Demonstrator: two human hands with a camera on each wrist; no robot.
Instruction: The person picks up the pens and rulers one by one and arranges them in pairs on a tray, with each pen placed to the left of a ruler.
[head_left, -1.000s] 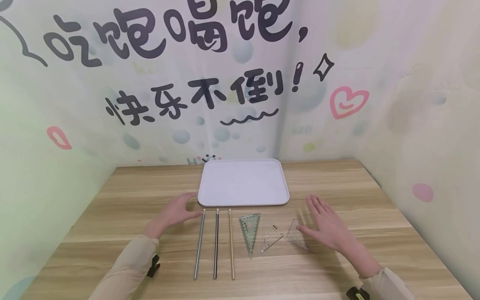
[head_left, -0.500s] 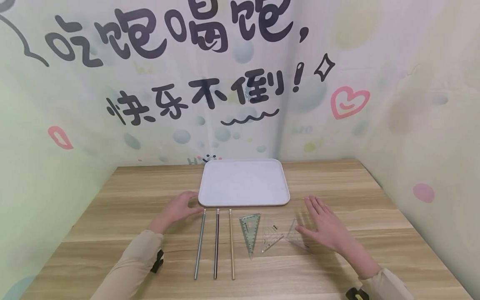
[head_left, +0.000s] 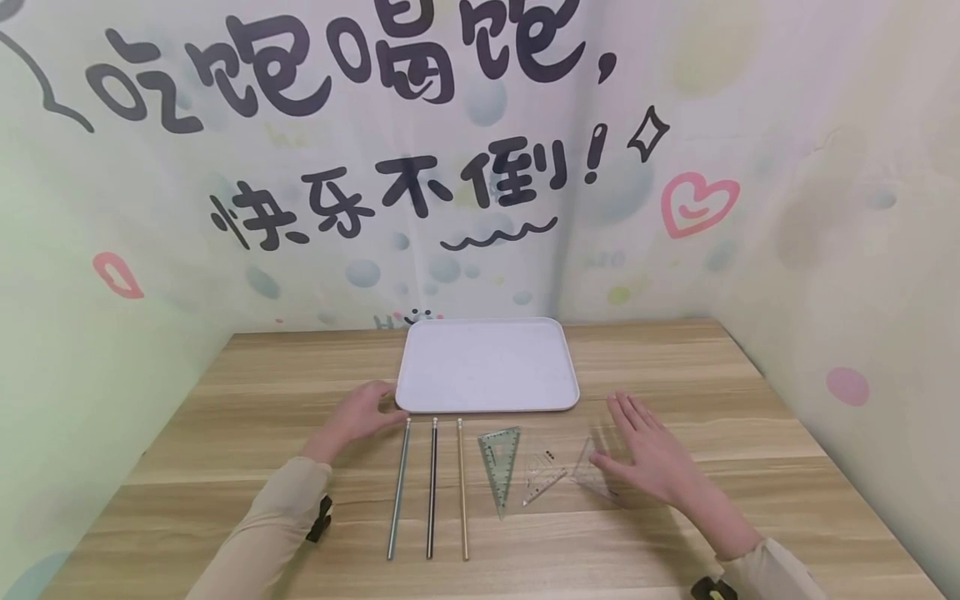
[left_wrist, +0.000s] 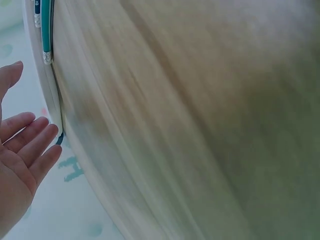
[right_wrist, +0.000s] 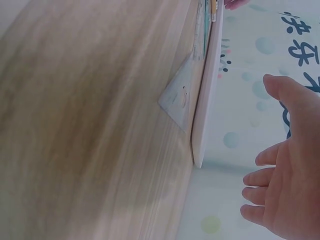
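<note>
- Head view alone shows all three pencils (head_left: 431, 487) and three set squares (head_left: 540, 467).
- Left hand (head_left: 356, 419), fingers spread, has the silver pencil (head_left: 399, 487) at 3 o'clock.
- Right hand (head_left: 648, 454), fingers spread, has the clear set square (head_left: 588, 475) at 9 o'clock.

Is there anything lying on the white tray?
No, the tray is bare in the head view; the pencils and set squares lie on the table in front of it.

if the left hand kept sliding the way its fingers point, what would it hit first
Probably the top end of the leftmost pencil, just ahead of the left hand fingertips, or the white tray near corner. Depth is unclear, so the order is uncertain.
</note>
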